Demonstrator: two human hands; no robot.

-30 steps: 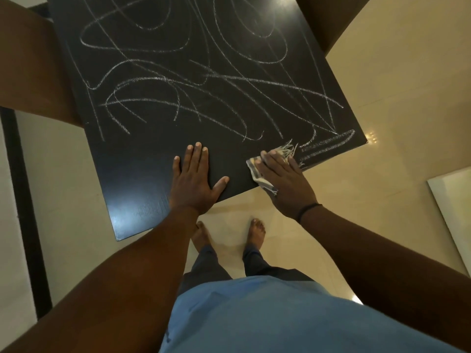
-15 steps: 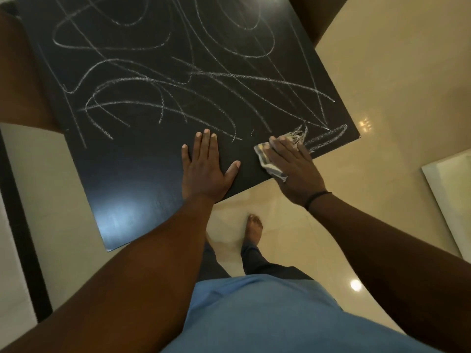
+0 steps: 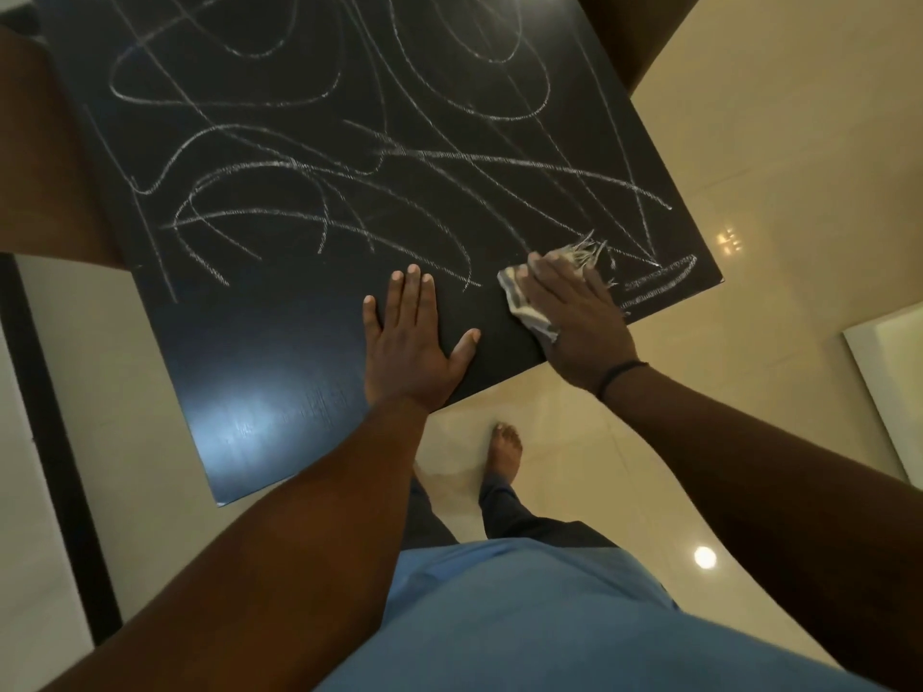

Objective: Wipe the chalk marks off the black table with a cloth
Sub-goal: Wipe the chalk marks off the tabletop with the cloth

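The black table (image 3: 279, 382) fills the upper left, tilted in view, with white chalk marks (image 3: 309, 167) looping over most of its top. Near its front right corner, my right hand (image 3: 579, 322) presses a pale fringed cloth (image 3: 529, 304) flat on the surface. Short chalk strokes (image 3: 659, 282) lie just right of the cloth. My left hand (image 3: 409, 342) rests flat and spread on the table's front edge, holding nothing. The strip of table near the front edge on the left shows no chalk.
Brown seats stand at the table's left (image 3: 45, 157) and back right (image 3: 629, 32). The floor is glossy cream tile (image 3: 779, 142). A white panel (image 3: 889, 382) stands at the right. My bare foot (image 3: 507, 447) is below the table's edge.
My right hand and the cloth have slid away from me, up toward the chalk lines by the right corner. My left hand stays flat on the table. The view has shifted a little.
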